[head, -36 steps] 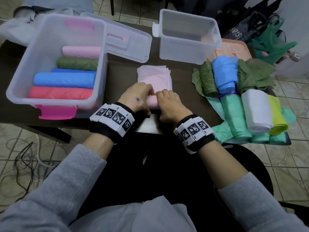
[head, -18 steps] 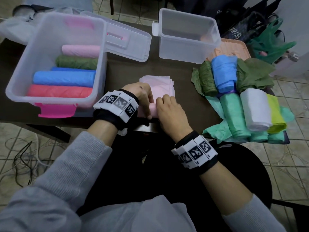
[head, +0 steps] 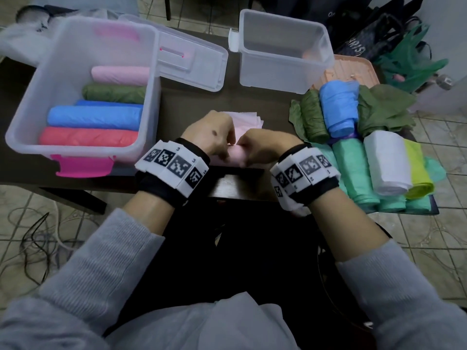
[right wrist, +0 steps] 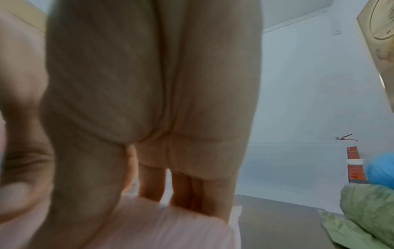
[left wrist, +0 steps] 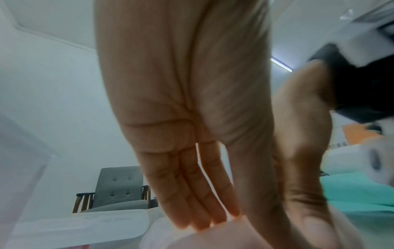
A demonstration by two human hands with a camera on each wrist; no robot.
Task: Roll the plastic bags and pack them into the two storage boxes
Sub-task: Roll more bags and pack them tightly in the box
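A pink bag (head: 249,120) lies partly rolled near the table's front edge. Its roll (head: 237,154) shows between my two hands. My left hand (head: 214,133) holds the roll's left part, and in the left wrist view its fingers (left wrist: 198,202) reach down onto the pink plastic (left wrist: 213,239). My right hand (head: 265,145) holds the right part. In the right wrist view its fingers (right wrist: 192,193) go behind the roll (right wrist: 160,227), with the thumb in front. The large clear box (head: 151,97) at the left holds pink, green, blue and red rolls. The small clear box (head: 283,18) stands behind.
A heap of rolled and loose bags (head: 353,152) in green, blue, mint, white and yellow fills the table's right side. The large box's lid (head: 192,61) lies open behind it. An orange tray (head: 353,69) sits behind the heap. Cables lie on the floor at left.
Both hands have stayed on the pink roll and worked it forward. Less of the flat pink bag shows beyond them than a second ago.
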